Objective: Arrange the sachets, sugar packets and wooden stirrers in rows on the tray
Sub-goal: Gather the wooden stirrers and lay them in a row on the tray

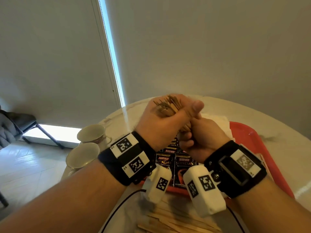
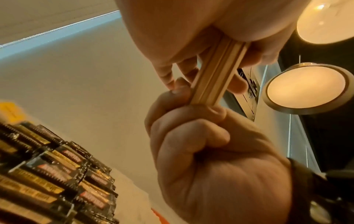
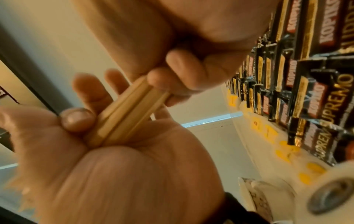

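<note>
A bundle of wooden stirrers [image 1: 168, 105] is held upright above the red tray [image 1: 249, 137]. My left hand [image 1: 161, 121] grips its upper part, with the thumb across it. My right hand [image 1: 200, 137] grips the lower end from below. In the left wrist view the bundle [image 2: 216, 72] runs between the two hands. In the right wrist view the stirrers [image 3: 124, 109] lie across my left palm under the thumb, and my right fingers [image 3: 172, 71] curl round them. Black coffee sachets [image 1: 175, 163] lie in overlapping rows on the tray, also seen as sachets [image 3: 306, 91] beside white packets with yellow marks [image 3: 268, 131].
Loose wooden stirrers [image 1: 176, 222] lie in a pile on the table near its front edge. Two cups [image 1: 91, 132] [image 1: 82, 155] stand at the table's left edge. White paper [image 1: 217, 121] lies at the tray's far end. A chair [image 1: 16, 125] stands far left on the floor.
</note>
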